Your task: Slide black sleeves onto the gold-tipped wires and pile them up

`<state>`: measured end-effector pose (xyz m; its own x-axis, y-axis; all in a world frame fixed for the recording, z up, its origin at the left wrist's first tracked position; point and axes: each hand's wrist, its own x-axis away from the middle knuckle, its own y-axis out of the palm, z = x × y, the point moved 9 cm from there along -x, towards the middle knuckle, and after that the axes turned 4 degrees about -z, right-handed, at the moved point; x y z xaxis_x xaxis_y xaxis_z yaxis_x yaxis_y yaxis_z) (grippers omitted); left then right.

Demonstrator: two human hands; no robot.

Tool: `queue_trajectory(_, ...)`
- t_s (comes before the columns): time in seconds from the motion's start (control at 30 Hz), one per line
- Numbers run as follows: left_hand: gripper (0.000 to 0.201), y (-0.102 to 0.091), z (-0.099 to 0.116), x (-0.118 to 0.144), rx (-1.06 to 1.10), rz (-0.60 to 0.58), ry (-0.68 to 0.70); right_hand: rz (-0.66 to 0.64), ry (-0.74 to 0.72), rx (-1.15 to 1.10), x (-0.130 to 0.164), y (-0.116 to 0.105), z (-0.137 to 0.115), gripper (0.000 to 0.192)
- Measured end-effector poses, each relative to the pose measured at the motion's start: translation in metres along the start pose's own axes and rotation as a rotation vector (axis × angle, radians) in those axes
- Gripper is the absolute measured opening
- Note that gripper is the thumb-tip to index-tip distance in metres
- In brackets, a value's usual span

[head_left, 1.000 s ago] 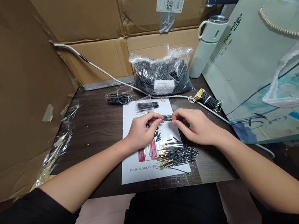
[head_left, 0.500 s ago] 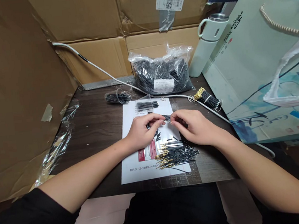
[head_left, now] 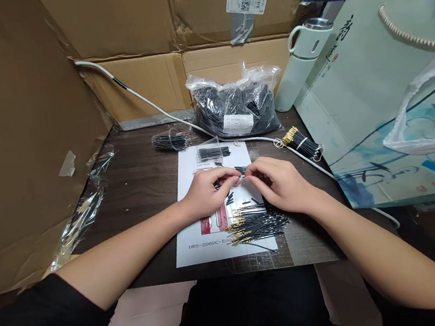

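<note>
left hand (head_left: 206, 190), right hand (head_left: 279, 181): both pinching small piece (head_left: 243, 176), type unclear, above paper (head_left: 207, 256); wires (head_left: 258, 223) nearer body.

Thin piece (head_left: 242, 176), pale glint showing, spans pinched fingertips of left hand (head_left: 211, 188) and right hand (head_left: 279, 181); rest hidden. Dark strands (head_left: 240, 169) lie side by side just behind. Short black pieces (head_left: 229, 198) scatter on white sheet (head_left: 189, 228). Loose black wires (head_left: 260, 223), gold-coloured ends leftward, heap nearer bench's (head_left: 141, 176) front edge, overhanging sheet's right side.
</note>
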<state>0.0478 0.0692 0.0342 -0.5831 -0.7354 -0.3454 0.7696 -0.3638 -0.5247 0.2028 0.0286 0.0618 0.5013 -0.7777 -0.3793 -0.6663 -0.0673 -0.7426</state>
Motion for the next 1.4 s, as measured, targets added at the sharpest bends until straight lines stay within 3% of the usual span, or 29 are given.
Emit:
queue_trajectory(0.67, 0.016, 0.0026, -0.0001, 0.0007, 0.030, -0.030, 0.006, -0.010, 0.014, -0.015, -0.0010, 0.0042, 0.0030, 0.009)
queue_trajectory(0.8, 0.025, 0.0021, -0.0028, 0.0019, 0.056, 0.004, -0.011, 0.007, 0.026, -0.018, -0.0013, 0.0012, 0.0041, 0.009)
queue_trajectory(1.03, 0.013, 0.0006, -0.0004, 0.0019, 0.029, 0.022, -0.008, 0.021, 0.035, -0.018, -0.0016, -0.0008, 0.0042, 0.009)
queue_trajectory(1.4, 0.011, -0.0004, 0.0010, 0.0015, 0.010, 0.024, 0.008, 0.018, 0.038, -0.019, -0.0010, 0.0003, 0.0052, 0.009)
